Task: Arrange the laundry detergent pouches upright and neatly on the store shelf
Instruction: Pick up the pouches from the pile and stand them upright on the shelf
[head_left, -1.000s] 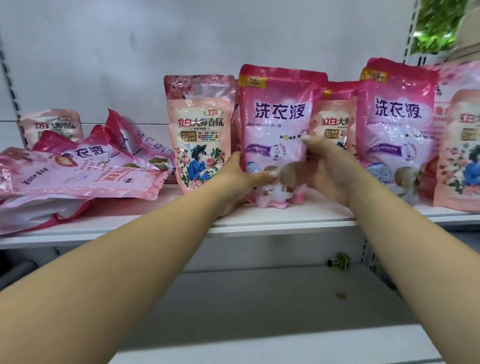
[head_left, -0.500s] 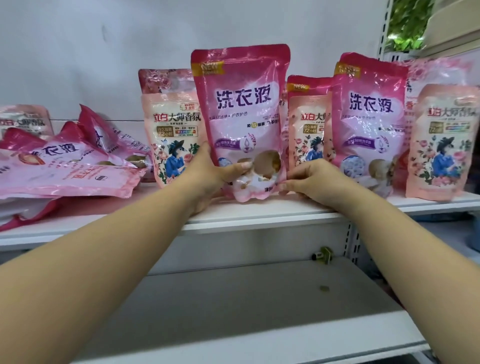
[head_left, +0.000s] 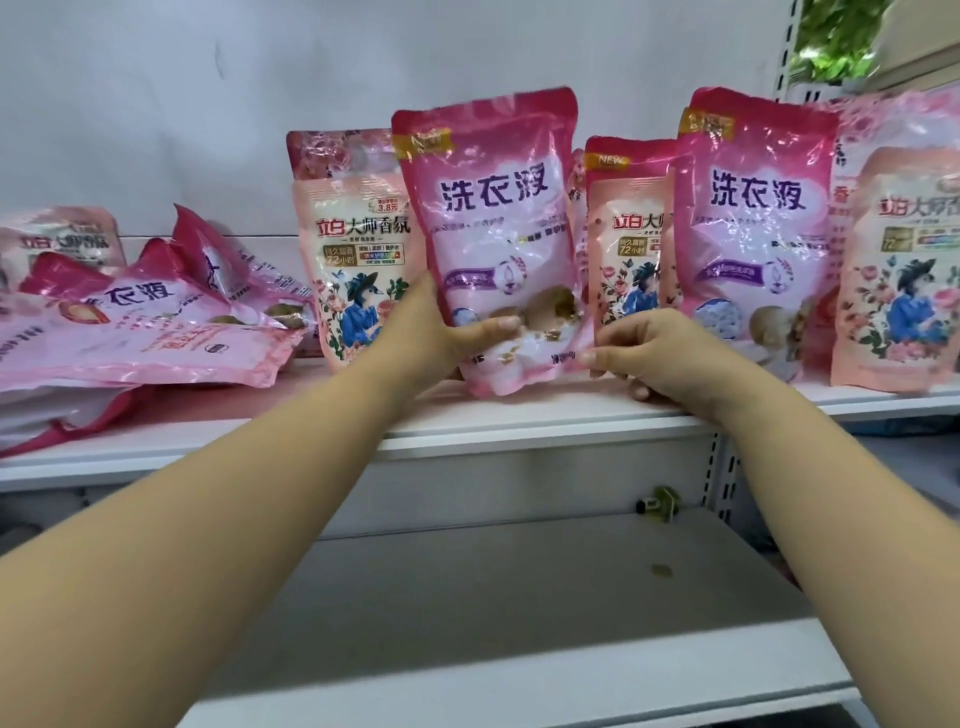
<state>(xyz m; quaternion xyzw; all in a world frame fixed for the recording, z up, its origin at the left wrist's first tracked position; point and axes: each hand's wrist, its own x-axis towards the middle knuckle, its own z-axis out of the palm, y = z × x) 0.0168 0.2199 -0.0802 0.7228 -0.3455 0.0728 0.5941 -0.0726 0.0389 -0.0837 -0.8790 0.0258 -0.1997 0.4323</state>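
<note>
The pouch (head_left: 498, 239) you hold stands with its long axis nearly upright, top tipped a little to your left, and its base sits at or just above the front of the shelf (head_left: 519, 421); whether it touches the board you cannot tell. Both grips are at the bottom, so almost all of the pouch rises above your hands and is free to sway.

Your left hand (head_left: 441, 338) clasps the lower left edge, thumb across the front and fingers hidden behind. Your right hand (head_left: 660, 353) pinches the lower right corner with thumb and fingertips. Neither hand is nearer than the other; they flank the base evenly.

Just to its left stands a peach pouch (head_left: 353, 270), partly behind it; to the right a second peach pouch (head_left: 628, 249) and then another pink pouch (head_left: 753, 228), all upright.

The likely move is to set the base flat and square the top to the right, level with its neighbours.

Farther left, a pile of flat pouches (head_left: 145, 338) lies unsorted, so much of the task remains.
</note>
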